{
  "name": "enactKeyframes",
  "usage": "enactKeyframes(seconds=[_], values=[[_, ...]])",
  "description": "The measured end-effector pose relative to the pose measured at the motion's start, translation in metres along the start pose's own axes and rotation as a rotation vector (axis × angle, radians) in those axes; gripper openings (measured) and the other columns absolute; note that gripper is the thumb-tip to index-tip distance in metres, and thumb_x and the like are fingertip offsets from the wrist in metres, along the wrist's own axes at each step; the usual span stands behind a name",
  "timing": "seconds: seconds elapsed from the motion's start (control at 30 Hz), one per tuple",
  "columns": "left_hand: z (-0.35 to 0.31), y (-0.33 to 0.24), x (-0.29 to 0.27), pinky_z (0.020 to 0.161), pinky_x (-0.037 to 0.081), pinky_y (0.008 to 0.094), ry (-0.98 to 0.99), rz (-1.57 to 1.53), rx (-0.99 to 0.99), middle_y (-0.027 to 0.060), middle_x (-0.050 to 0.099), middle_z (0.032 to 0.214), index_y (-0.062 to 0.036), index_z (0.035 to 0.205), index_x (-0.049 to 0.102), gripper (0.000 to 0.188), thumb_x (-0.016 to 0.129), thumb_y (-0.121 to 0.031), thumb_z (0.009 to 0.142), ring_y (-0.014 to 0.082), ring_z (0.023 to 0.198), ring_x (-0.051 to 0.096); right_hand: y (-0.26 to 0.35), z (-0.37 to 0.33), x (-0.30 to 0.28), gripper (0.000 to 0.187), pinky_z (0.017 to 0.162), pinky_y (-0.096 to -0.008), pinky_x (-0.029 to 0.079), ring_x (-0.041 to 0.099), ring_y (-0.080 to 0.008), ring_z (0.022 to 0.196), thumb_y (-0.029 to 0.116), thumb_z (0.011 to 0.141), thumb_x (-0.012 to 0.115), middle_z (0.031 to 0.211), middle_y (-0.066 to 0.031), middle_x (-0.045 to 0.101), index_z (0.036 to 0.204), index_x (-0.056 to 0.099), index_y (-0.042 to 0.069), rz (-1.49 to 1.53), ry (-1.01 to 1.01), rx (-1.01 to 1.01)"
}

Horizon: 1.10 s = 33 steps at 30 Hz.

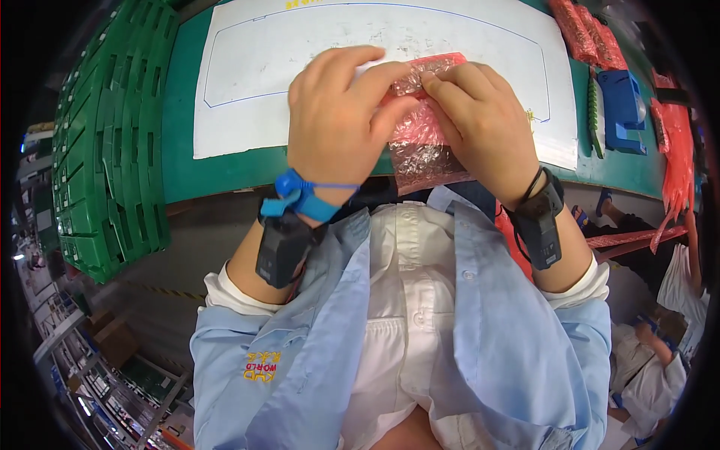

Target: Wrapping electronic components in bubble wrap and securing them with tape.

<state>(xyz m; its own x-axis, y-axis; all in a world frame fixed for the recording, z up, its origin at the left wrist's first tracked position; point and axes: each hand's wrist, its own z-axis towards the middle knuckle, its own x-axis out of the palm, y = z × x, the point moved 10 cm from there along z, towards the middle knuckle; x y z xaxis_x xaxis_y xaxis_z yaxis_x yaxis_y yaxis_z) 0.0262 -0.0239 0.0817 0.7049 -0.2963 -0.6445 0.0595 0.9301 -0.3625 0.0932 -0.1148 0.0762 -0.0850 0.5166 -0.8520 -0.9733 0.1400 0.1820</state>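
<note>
A piece of pink-red, clear bubble wrap (420,154) lies at the table's front edge, its lower end hanging over. Its far end is folded or rolled over; whether anything is inside, I cannot tell. My left hand (330,112) has its thumb and index finger closed on the left side of the folded part, the other fingers curved above the white sheet. On the right side, my right hand (487,116) presses the bubble wrap between thumb and fingers. Both wrists wear black devices, the left one with a blue strap.
Beneath my hands a white sheet (259,67) with a blue outline covers part of the green table (217,176). Stacked green crates (112,142) stand left. At right are a blue tape dispenser (624,112), a narrow green object (595,112) and red bubble-wrapped bundles (581,34). Other people are at lower right.
</note>
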Motion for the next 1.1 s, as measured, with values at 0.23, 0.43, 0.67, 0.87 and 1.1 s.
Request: enactKeyframes(seconds=[0.23,0.43,0.67,0.87,1.1], values=[[-0.003,0.010,0.018,0.077,0.046,0.0376,0.135,-0.064,0.030,0.0038,0.067,0.092,-0.0093,0.086,0.069,0.013,0.073,-0.019,0.078,0.0247,0.087,0.062,-0.024,-0.017,-0.010,0.034,0.086,-0.0376,0.049,0.060,-0.0307,0.098,0.004,0.080,0.068,0.104,-0.0135,0.063,0.113,0.065,0.002,0.295,-0.107,0.130],[-0.006,0.012,0.024,0.073,0.047,0.0379,0.145,-0.124,0.031,0.0040,0.068,0.090,-0.0097,0.086,0.069,0.013,0.073,-0.019,0.077,0.0250,0.085,0.063,-0.054,-0.007,-0.009,0.038,0.090,-0.0374,0.048,0.060,-0.0314,0.102,0.008,0.079,0.072,0.111,-0.0145,0.063,0.116,0.064,0.003,0.384,-0.124,0.237],[-0.004,0.014,0.024,0.070,0.046,0.0380,0.157,-0.104,0.021,0.0033,0.068,0.090,-0.0097,0.084,0.067,0.014,0.074,-0.019,0.075,0.0252,0.084,0.063,-0.049,-0.006,0.015,0.044,0.090,-0.0374,0.047,0.060,-0.0326,0.104,0.011,0.077,0.074,0.115,-0.0142,0.064,0.119,0.063,0.004,0.320,0.097,0.212],[-0.001,0.015,0.026,0.071,0.046,0.0383,0.162,-0.106,0.014,0.0026,0.067,0.090,-0.0104,0.083,0.066,0.013,0.073,-0.018,0.076,0.0249,0.085,0.062,-0.031,0.006,-0.002,0.036,0.089,-0.0385,0.048,0.060,-0.0328,0.103,0.011,0.079,0.072,0.108,-0.0143,0.066,0.113,0.064,0.003,0.229,-0.034,0.083],[-0.008,0.016,0.025,0.075,0.045,0.0400,0.156,-0.140,0.001,0.0017,0.065,0.092,-0.0153,0.087,0.066,0.013,0.071,-0.021,0.076,0.0239,0.090,0.060,-0.044,0.006,0.019,0.022,0.089,-0.0372,0.048,0.062,-0.0314,0.100,0.004,0.086,0.064,0.109,-0.0161,0.065,0.108,0.064,0.000,0.523,0.057,0.222]])
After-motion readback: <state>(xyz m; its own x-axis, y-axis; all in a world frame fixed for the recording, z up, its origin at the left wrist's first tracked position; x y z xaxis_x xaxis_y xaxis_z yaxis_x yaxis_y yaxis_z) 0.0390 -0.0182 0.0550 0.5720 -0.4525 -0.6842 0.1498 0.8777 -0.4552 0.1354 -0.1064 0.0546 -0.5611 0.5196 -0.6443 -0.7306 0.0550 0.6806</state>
